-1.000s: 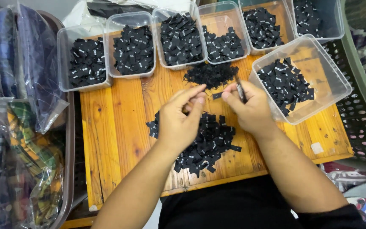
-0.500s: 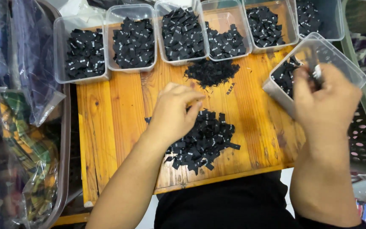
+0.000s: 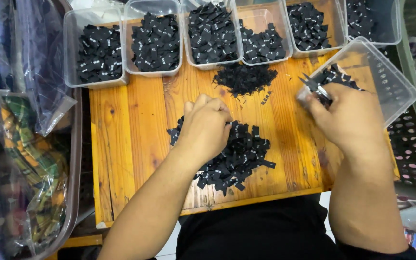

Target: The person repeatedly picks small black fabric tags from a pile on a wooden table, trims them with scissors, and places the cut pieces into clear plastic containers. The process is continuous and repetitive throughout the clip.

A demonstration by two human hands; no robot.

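Note:
My left hand (image 3: 205, 127) rests knuckles-up on a heap of small black fabric labels (image 3: 239, 156) in the middle of a wooden board (image 3: 136, 139). Its fingertips are curled and pinch a label at the heap's top edge. My right hand (image 3: 350, 120) is at the right side of the board, closed around small metal snips (image 3: 316, 88). The blades point at the near corner of a tilted clear plastic tub (image 3: 386, 77) that holds a few black labels. A loose mound of black trimmings (image 3: 244, 77) lies between the hands, toward the back.
Several clear tubs of black labels (image 3: 155, 41) line the board's far edge. Plastic-wrapped folded fabrics (image 3: 25, 159) fill a brown bin on the left. A dark perforated basket (image 3: 415, 154) stands to the right. One stray label (image 3: 266, 100) lies near the trimmings.
My right hand, with the snips, has drawn back from over the tilted tub toward its near corner. My left hand has dropped from mid-board onto the label heap.

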